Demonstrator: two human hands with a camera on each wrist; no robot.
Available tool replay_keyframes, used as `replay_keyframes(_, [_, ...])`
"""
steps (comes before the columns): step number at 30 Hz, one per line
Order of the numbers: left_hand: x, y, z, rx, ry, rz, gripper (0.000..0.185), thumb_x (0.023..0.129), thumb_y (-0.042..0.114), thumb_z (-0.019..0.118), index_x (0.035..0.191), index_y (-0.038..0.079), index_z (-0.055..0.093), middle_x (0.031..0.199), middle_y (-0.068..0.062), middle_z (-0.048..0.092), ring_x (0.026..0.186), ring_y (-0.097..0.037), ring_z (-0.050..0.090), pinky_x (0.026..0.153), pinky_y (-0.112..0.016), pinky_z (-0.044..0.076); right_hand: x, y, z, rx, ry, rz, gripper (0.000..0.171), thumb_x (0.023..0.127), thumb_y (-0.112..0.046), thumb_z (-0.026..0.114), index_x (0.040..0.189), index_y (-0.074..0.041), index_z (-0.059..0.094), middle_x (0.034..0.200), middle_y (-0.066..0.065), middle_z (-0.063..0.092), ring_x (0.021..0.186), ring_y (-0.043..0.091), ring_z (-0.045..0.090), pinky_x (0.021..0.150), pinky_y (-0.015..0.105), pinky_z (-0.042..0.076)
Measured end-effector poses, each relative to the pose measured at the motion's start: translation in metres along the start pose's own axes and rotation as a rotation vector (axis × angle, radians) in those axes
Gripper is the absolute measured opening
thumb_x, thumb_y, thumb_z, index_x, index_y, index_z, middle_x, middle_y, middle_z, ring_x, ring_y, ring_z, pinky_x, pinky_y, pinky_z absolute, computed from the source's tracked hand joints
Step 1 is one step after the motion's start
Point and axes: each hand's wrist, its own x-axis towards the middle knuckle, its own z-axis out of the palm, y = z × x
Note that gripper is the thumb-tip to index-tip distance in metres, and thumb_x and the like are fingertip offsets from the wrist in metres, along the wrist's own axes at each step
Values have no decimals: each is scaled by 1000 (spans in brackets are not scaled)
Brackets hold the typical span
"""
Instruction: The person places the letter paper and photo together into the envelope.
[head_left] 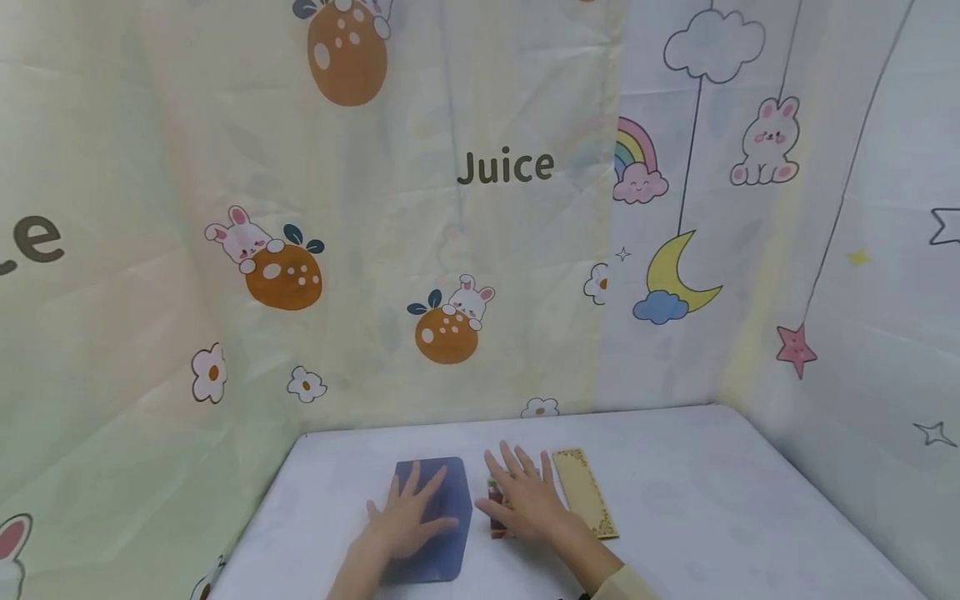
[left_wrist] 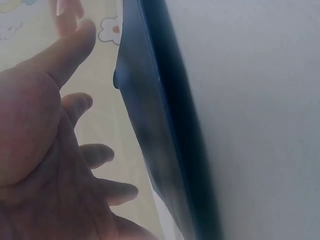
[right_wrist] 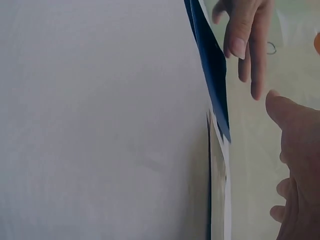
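My left hand (head_left: 405, 523) hovers over a flat dark-blue piece with rounded corners (head_left: 450, 554), its fingers spread and straight. In the left wrist view a gap shows between that hand (left_wrist: 47, 145) and the blue piece (left_wrist: 145, 110). Fingers also spread, my right hand (head_left: 531, 504) is above a small item with a colourful printed face (head_left: 497, 525), mostly hidden under it; its kind cannot be told. Just right of this hand lies a long yellowish strip with ornate brown corners (head_left: 585, 492). The right wrist view shows the right hand (right_wrist: 302, 155) holding nothing.
All the items lie on a white table (head_left: 712, 500). Printed curtains (head_left: 517, 267) with rabbits, oranges and clouds hang behind it and along both sides.
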Motion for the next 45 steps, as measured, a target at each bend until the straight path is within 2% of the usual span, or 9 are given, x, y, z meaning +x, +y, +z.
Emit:
replay_keyframes(4, [-1,-3,-4,-18,-35,-2,89,84,70,69,160,37,37,172,-22,19,149,-66,22,100,-96,12,3,-5,4,28,-3,-17,74,101,-63,49,162,-23,37,171,14,30,155,43,31,121,78,10])
replay_keyframes(10, [-4,-10,-11,-47,-100,4,95,78,64,78,159,35,39,172,-25,19,149,-66,20,99,-97,8,6,-14,8,49,-43,-17,74,100,-65,48,161,-24,38,171,13,31,155,42,32,121,78,10])
replay_keyframes(15, [-4,-19,-9,-77,-153,20,97,76,62,81,159,36,40,171,-26,20,151,-64,19,100,-96,4,6,-20,13,14,-75,-33,74,100,-65,48,161,-25,37,170,11,32,155,41,34,121,78,12])
replay_keyframes(22, [-3,-23,-7,-94,-175,43,97,73,59,84,158,36,42,171,-27,20,150,-66,18,96,-97,9,8,-26,23,-59,-65,-85,75,99,-66,49,160,-24,40,166,15,39,151,43,40,119,80,16])
replay_keyframes(31, [-2,-23,-6,-93,-193,75,96,70,57,87,155,36,47,170,-28,22,149,-68,17,94,-98,11,12,-38,26,-72,-153,-69,77,95,-71,50,158,-27,43,167,13,38,152,43,37,120,80,12])
replay_keyframes(38, [1,-23,-2,-102,-207,46,95,69,62,86,153,38,49,169,-27,24,150,-66,18,96,-97,10,12,-39,29,-97,-189,-47,79,94,-75,49,157,-28,46,167,11,38,153,40,38,120,80,12])
replay_keyframes(45, [1,-22,0,-63,-197,13,101,70,67,82,157,30,46,168,-29,26,152,-62,19,98,-96,11,11,-43,29,-110,-225,-34,79,93,-76,49,157,-29,46,169,9,36,154,39,35,121,79,11])
